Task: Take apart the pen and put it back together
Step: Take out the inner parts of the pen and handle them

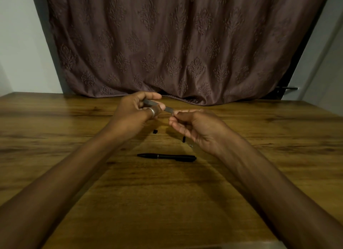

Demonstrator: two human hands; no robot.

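My left hand (pixel 137 109), with a silver ring on one finger, grips a grey pen barrel (pixel 168 109) held above the table. My right hand (pixel 194 128) pinches the barrel's right end between thumb and fingertips; what it holds there is hidden. A small black pen part (pixel 155 131) lies on the wooden table (pixel 74 137) below my left hand. Another black part (pixel 184 139) lies next to my right palm, with a pale piece (pixel 191 144) partly hidden beside it. A whole black pen (pixel 167 157) lies flat, nearer to me.
A brown patterned curtain (pixel 185 44) hangs down onto the table's far edge. Pale walls flank it, and a dark handle (pixel 287 88) sticks out at the right. The table's near edge shows at the bottom right.
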